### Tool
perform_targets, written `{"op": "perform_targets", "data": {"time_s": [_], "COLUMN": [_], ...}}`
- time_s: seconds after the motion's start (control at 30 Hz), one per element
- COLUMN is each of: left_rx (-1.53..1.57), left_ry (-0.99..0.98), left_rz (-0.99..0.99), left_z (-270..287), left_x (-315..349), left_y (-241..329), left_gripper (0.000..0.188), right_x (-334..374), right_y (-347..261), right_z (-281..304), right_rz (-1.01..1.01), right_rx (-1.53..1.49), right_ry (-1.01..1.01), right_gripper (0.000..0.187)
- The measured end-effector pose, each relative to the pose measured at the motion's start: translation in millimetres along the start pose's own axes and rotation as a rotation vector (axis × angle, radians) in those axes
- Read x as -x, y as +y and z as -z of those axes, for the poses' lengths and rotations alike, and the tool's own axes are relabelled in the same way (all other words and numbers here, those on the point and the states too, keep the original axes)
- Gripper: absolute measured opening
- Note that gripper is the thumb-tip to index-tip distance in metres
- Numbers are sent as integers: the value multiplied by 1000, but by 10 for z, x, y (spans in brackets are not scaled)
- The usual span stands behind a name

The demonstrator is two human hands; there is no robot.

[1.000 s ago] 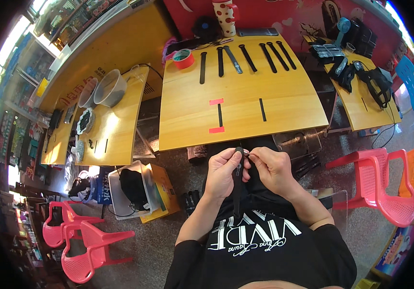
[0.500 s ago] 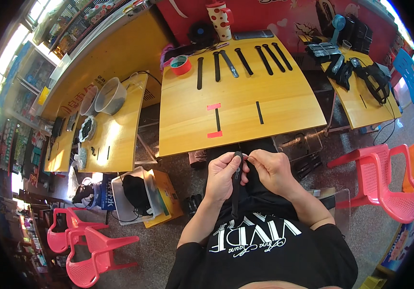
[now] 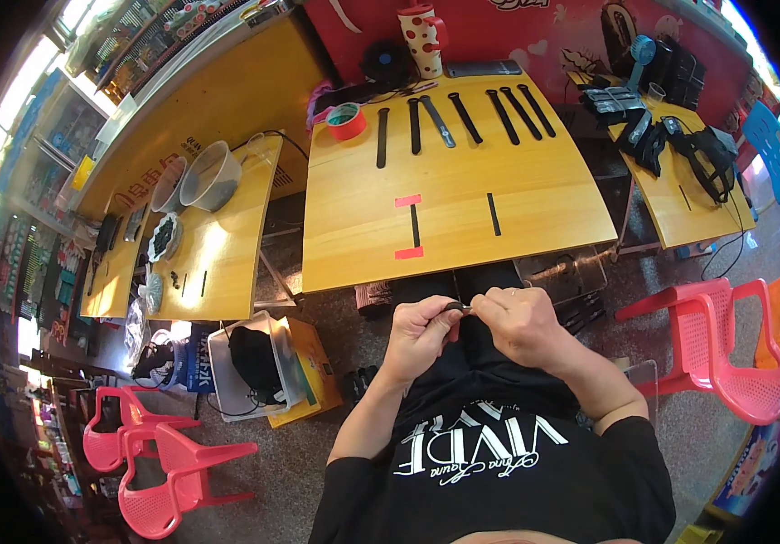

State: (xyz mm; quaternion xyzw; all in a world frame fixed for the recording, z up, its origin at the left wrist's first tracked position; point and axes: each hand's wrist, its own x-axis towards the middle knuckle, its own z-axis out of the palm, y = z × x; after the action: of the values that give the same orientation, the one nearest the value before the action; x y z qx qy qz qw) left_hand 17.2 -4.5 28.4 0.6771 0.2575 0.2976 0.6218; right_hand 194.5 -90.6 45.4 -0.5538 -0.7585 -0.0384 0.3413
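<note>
My left hand (image 3: pixel 421 337) is closed around a black strap (image 3: pixel 454 307), of which only a short dark end shows above the thumb. Close against it, my right hand (image 3: pixel 518 325) pinches a small, light-coloured thing at the strap's end, too small to name. Both hands are held over my lap, just off the front edge of the yellow table (image 3: pixel 353 258). On the table, several similar black straps (image 3: pixel 462 118) lie in a row toward the back. Two pieces of red tape (image 3: pixel 410 254) border a thin black strip, and a second black strip (image 3: pixel 494 215) lies to its right.
A roll of red tape (image 3: pixel 345 121) and a spotted tumbler (image 3: pixel 421 43) stand at the table's back. Tubs (image 3: pixel 211 179) sit on the left table. Pink chairs (image 3: pixel 177 471) stand at lower left, another pink chair (image 3: pixel 734 344) at right. A plastic bin (image 3: pixel 295 390) is on the floor.
The strap hung down lengthwise from my left hand before; now it has turned and mostly vanished behind the fingers. My right hand has come closer against the left.
</note>
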Motion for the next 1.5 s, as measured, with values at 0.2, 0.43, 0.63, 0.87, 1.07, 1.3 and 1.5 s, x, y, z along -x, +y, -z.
{"op": "perform_targets", "data": {"time_s": [0.2, 0.43, 0.63, 0.87, 1.07, 1.3, 1.5], "left_rx": [-298, -585, -549, -481, -670, -318, 142], "left_ry": [-211, -240, -194, -151, -27, 243, 315], "left_rz": [-134, -175, -170, -132, -262, -89, 13], "left_z": [124, 97, 85, 64, -122, -247, -320], "left_x": [-53, -16, 8, -34, 36, 26, 61], "left_y": [118, -146, -195, -246, -473, -629, -784], "left_gripper": [7, 7, 5, 6, 9, 21, 23], "right_x": [-175, -50, -49, -26, -15, 227, 289], "right_y": [236, 293, 309, 530, -51, -130, -129], "right_z": [201, -66, -108, -270, -222, -521, -680], "right_rz": [341, 414, 410, 319, 368, 54, -26], "right_rx": [102, 193, 149, -240, 551, 622, 569], "right_ry": [-258, -386, -380, -292, -340, -141, 34], "right_gripper": [16, 12, 12, 13, 14, 18, 22]}}
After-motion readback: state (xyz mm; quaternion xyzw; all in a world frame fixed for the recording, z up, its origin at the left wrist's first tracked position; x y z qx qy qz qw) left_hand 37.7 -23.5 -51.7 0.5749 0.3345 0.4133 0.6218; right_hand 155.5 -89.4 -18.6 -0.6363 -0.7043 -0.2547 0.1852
